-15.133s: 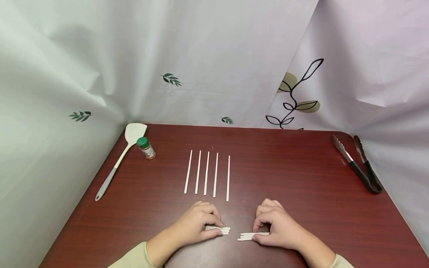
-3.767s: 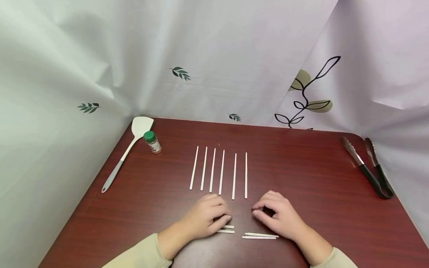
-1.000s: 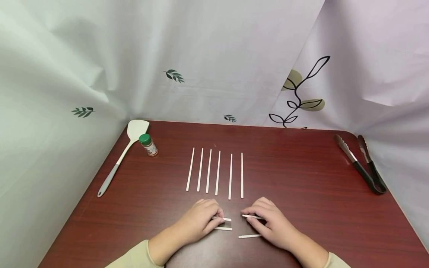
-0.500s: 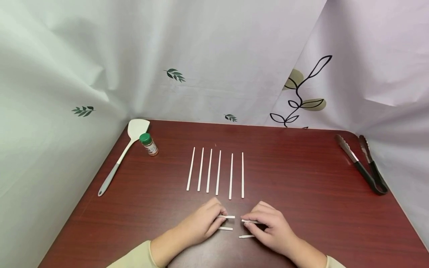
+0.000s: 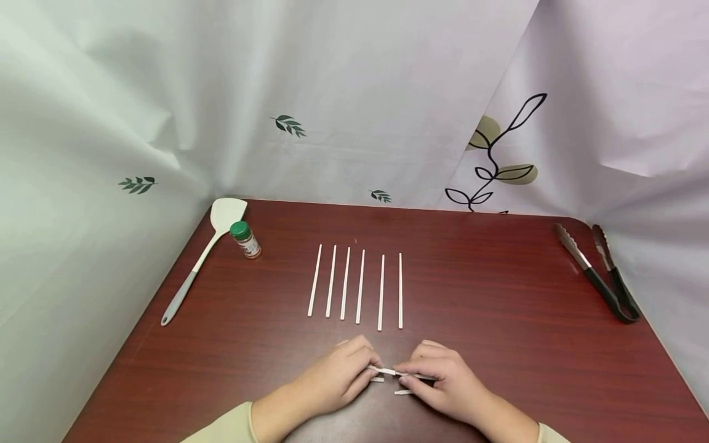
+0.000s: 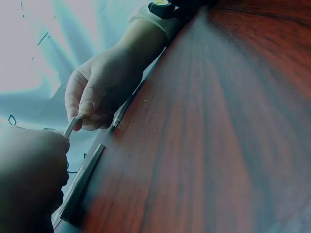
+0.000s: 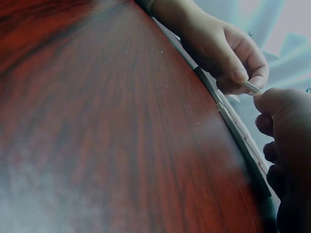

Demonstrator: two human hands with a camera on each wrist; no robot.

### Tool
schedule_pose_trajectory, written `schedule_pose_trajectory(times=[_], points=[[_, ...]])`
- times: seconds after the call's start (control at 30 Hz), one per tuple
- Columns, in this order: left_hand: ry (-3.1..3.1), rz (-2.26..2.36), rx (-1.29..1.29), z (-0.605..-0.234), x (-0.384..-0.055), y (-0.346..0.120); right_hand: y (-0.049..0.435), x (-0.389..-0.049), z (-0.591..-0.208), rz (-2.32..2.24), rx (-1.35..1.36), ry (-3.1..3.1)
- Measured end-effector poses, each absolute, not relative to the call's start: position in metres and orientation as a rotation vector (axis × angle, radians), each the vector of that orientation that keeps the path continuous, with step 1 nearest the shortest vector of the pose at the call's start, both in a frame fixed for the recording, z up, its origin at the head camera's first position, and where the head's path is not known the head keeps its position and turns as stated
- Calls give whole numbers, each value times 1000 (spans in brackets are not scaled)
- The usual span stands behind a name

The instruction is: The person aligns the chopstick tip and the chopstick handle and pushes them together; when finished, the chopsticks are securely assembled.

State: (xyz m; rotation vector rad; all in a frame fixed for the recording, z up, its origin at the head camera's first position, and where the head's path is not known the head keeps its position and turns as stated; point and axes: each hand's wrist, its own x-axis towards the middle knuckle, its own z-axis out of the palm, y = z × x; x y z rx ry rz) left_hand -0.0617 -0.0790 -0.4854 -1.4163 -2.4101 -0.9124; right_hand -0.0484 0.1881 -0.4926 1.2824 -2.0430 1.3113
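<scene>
In the head view my left hand [image 5: 338, 376] pinches a short white stick [image 5: 386, 371] between thumb and fingertips. My right hand [image 5: 451, 376] pinches another short white stick [image 5: 425, 376], and the two sticks meet end to end between the hands. Below them, a loose short stick [image 5: 378, 379] lies partly hidden by the left hand. Another loose stick [image 5: 402, 392], with a narrower tip, runs under the right hand. The left wrist view shows the right thumb and fingers curled at the joined stick [image 6: 72, 125]; the right wrist view shows the left fingertips gripping it [image 7: 251, 87].
Several long white sticks [image 5: 360, 286] lie in a row beyond the hands. A white spatula [image 5: 205, 252] and a green-capped spice jar [image 5: 247, 243] are at the table's left. Metal tongs with black handles [image 5: 600, 283] lie far right. White curtains [image 5: 354, 92] surround the table.
Earlier, fewer long sticks lay in the row and more short ones near the hands. Over the last second both hands have moved together, bringing the two held sticks from apart to end to end.
</scene>
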Motion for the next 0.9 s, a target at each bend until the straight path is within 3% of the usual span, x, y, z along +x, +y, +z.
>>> schedule_pose_trajectory(times=[0.6,0.9], points=[[-2426,-897,-1451,-489,-63,-79,191,-50,-498,1248,1315,-2067],[-2454,-923,-1446,-488,-62,-77,192,-49,-500,1243,1094,-2175]])
